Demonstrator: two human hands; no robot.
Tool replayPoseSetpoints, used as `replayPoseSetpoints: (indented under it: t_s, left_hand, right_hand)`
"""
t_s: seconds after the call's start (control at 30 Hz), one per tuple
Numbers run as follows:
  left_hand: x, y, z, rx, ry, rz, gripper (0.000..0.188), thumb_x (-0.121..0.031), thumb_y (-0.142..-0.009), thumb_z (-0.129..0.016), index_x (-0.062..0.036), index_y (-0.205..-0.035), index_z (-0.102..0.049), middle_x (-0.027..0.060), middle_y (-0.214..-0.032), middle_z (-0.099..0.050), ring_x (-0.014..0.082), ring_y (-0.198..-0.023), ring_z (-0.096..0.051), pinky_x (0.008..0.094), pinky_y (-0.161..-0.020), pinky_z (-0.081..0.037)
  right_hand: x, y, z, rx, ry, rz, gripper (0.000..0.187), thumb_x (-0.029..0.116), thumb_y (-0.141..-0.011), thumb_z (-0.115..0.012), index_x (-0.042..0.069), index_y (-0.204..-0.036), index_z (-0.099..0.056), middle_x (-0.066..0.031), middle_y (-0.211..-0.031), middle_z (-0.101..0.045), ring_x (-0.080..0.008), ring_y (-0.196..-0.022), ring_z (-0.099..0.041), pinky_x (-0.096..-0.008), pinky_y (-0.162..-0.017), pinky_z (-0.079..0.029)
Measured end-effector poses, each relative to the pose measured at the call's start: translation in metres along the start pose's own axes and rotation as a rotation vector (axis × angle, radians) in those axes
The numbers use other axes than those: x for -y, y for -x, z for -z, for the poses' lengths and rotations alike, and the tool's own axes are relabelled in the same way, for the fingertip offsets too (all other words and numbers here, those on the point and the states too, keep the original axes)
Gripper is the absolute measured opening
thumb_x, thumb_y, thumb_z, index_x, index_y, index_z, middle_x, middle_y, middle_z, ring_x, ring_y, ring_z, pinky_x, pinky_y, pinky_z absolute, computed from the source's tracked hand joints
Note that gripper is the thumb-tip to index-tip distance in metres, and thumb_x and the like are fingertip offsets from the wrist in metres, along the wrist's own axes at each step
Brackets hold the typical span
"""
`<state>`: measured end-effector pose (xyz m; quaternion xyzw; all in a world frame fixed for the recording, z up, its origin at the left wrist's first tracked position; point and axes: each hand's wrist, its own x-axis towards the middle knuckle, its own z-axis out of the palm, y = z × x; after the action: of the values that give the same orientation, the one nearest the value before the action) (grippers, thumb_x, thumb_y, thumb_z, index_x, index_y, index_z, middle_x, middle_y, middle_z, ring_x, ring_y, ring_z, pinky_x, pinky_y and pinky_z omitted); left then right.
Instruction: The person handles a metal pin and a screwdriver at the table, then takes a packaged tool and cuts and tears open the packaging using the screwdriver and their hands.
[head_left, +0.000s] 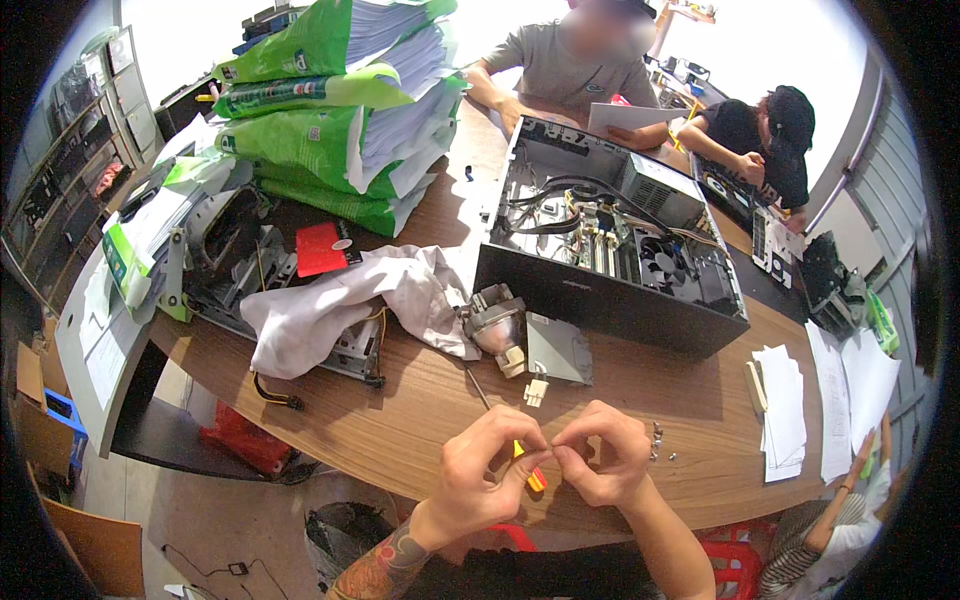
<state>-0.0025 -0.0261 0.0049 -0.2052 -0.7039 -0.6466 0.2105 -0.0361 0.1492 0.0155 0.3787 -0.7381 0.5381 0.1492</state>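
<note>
Above the near edge of the wooden table, my left hand (pixel 482 466) and my right hand (pixel 606 458) meet with thumbs and fingertips pinched together. Whatever lies between the fingertips is too small to make out. A screwdriver with a yellow and red handle (pixel 538 481) lies under my left hand, which partly hides it. Several small screws (pixel 655 442) sit on the table just right of my right hand. Beyond my hands are a projector lamp (pixel 496 328) with a white connector (pixel 536 391) and a flat grey metal plate (pixel 561 351).
An opened computer case (pixel 600 290) stands at centre right. A white cloth (pixel 330 315) covers metal parts at left, before stacked green paper bags (pixel 290 150). Paper slips (pixel 784 415) lie at right. Two people sit across the table; another person's arms show at lower right.
</note>
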Motion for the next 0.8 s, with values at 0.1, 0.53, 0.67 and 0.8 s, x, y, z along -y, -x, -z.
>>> replayPoseSetpoints:
  t_s: [0.1, 0.53, 0.67, 0.8]
  left_hand:
    - [0.0, -0.0004, 0.0002, -0.006, -0.021, -0.023, 0.019, 0.007, -0.077, -0.07, -0.002, -0.091, -0.061, 0.0081, -0.085, -0.062, 0.0184, -0.069, -0.06, 0.0274, -0.057, -0.046]
    - [-0.0003, -0.0005, 0.0015, 0.004, 0.013, 0.053, 0.019, 0.003, -0.077, -0.072, -0.0026, -0.093, -0.063, 0.005, -0.085, -0.062, 0.0108, -0.061, -0.051, 0.0248, -0.053, -0.04]
    - [-0.0045, -0.0014, 0.0011, -0.008, -0.03, 0.032, 0.019, 0.005, -0.076, -0.072, -0.0024, -0.091, -0.063, 0.0074, -0.085, -0.063, 0.0158, -0.066, -0.059, 0.0266, -0.057, -0.046]
    - [-0.007, -0.0001, 0.0009, -0.014, -0.048, 0.027, 0.021, 0.006, -0.074, -0.072, -0.0023, -0.091, -0.064, 0.0099, -0.087, -0.065, 0.0209, -0.074, -0.065, 0.0296, -0.063, -0.051]
  right_hand:
    - [-0.0006, -0.0009, 0.0007, 0.02, 0.003, 0.004, 0.015, -0.006, -0.072, -0.068, -0.001, -0.086, -0.064, -0.0076, -0.069, -0.061, -0.0133, -0.057, -0.051, -0.0246, -0.05, -0.038]
    - [-0.0008, -0.0004, 0.0019, 0.018, 0.013, -0.002, 0.016, -0.006, -0.073, -0.07, 0.0, -0.087, -0.065, -0.0097, -0.073, -0.064, -0.014, -0.058, -0.053, -0.0248, -0.051, -0.039]
    - [0.0011, 0.0003, 0.0024, 0.012, 0.009, -0.028, 0.016, -0.005, -0.072, -0.071, 0.0, -0.086, -0.065, -0.0088, -0.072, -0.063, -0.0124, -0.057, -0.052, -0.0234, -0.049, -0.038]
    - [-0.0006, 0.001, 0.0012, 0.0, 0.008, -0.02, 0.015, -0.005, -0.073, -0.07, -0.001, -0.086, -0.065, -0.0078, -0.072, -0.062, -0.0112, -0.057, -0.051, -0.0223, -0.048, -0.036]
